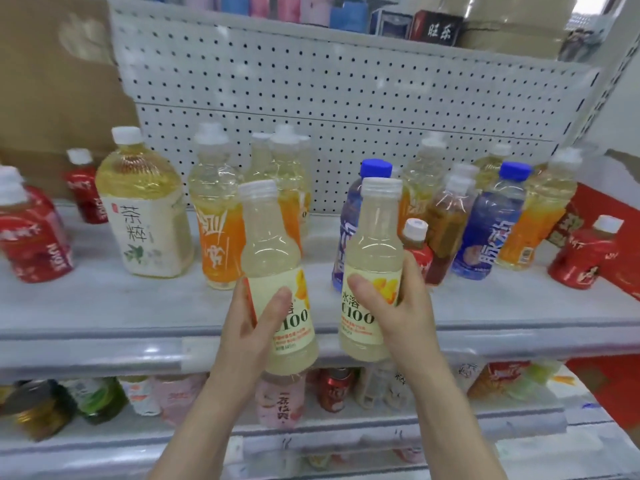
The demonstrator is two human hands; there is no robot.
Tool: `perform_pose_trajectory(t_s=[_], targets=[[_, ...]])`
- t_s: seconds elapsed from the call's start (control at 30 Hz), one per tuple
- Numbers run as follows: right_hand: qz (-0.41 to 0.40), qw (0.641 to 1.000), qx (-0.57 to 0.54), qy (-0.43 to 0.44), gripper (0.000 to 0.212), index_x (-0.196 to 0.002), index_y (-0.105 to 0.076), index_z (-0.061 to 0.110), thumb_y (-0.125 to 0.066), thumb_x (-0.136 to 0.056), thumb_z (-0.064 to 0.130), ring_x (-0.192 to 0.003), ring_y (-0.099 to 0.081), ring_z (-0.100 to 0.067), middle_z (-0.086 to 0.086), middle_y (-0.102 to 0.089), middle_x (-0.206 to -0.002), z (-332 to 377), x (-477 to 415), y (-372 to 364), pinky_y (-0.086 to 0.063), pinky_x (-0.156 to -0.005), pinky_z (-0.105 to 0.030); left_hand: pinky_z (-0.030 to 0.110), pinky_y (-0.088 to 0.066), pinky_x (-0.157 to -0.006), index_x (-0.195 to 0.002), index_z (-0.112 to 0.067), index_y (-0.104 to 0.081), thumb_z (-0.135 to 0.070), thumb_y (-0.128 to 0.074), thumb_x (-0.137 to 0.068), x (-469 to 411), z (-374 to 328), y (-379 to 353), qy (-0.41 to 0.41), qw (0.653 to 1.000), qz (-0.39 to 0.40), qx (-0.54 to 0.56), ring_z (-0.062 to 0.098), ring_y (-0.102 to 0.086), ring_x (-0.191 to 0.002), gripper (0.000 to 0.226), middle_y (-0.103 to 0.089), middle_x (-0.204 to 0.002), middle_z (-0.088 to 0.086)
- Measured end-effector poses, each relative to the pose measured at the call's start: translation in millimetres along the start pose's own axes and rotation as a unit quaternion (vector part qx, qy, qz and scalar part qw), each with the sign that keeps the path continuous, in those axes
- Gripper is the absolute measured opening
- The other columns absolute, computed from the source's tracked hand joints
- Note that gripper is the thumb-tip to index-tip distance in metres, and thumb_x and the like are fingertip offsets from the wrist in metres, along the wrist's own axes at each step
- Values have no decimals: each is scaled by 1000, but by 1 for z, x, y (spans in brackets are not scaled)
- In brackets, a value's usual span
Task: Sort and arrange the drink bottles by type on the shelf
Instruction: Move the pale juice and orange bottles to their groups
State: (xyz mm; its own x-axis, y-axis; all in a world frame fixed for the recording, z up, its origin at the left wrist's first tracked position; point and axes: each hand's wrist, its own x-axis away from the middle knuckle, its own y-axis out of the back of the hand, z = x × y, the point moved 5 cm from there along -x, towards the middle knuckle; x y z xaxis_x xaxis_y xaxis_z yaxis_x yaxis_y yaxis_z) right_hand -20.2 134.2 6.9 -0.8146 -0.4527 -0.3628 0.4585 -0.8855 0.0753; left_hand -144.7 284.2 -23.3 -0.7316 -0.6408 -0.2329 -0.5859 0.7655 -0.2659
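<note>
My left hand [254,327] grips a pale lemon C100 bottle [273,251] by its label, upright, in front of the shelf [121,306]. My right hand [398,306] holds a second lemon C100 bottle [374,244] the same way, just to the right. Behind them on the shelf stand orange-labelled bottles [216,216], a wide yellow tea bottle [145,209], blue-capped bottles [490,223], a brown tea bottle [446,223] and red-labelled bottles [33,237]. More pale bottles [277,161] stand at the back.
A white pegboard back panel [329,98] rises behind the bottles. A lower shelf [381,424] holds mixed cans and bottles. Boxes [436,29] sit on the upper shelf. A small red bottle [585,254] stands at the right, by a red carton [602,209].
</note>
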Motion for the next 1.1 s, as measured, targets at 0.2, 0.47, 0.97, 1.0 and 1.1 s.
perform_pose_trajectory(t_s=[0.2, 0.47, 0.97, 1.0, 1.1], targets=[[85, 991, 69, 75, 46, -113, -56, 50, -81, -74, 50, -109, -61, 0, 15, -65, -117, 19, -27, -52, -51, -88, -26, 40, -53, -86, -121, -25, -58, -54, -70, -65, 35, -13, 40, -19, 991, -130, -31, 25, -68, -107, 64, -73, -112, 3], [109, 983, 129, 73, 69, -139, -43, 33, -81, -83, 43, -109, -65, -10, 16, -63, -127, 1, -52, -101, -55, -97, -44, 40, -53, -84, -118, -30, -62, -79, -80, -42, 85, -33, 76, -48, 967, -248, -38, 22, -70, -102, 91, -72, -112, 3], [70, 961, 256, 73, 76, -155, -33, 22, -71, -93, 42, -135, -46, -22, -4, -39, -152, 19, -55, -168, -38, -104, -33, 48, -54, -90, -123, -26, -58, -56, -69, -64, 49, -52, 124, -43, 981, -180, -57, 22, -70, -105, 67, -72, -112, 1], [62, 959, 267, 73, 76, -155, -33, 21, -71, -93, 42, -133, -48, -23, -5, -39, -151, 19, -57, -173, -39, -103, -33, 48, -54, -89, -123, -26, -57, -56, -69, -63, 48, -52, 126, -41, 982, -178, -57, 22, -70, -104, 69, -73, -112, 1], [39, 954, 290, 61, 76, -156, -33, 18, -70, -93, 42, -133, -50, -27, -8, -41, -151, 16, -66, -183, -42, -102, -35, 43, -55, -84, -120, -25, -58, -57, -69, -62, 44, -50, 130, -36, 984, -167, -59, 21, -71, -102, 68, -73, -110, 1]])
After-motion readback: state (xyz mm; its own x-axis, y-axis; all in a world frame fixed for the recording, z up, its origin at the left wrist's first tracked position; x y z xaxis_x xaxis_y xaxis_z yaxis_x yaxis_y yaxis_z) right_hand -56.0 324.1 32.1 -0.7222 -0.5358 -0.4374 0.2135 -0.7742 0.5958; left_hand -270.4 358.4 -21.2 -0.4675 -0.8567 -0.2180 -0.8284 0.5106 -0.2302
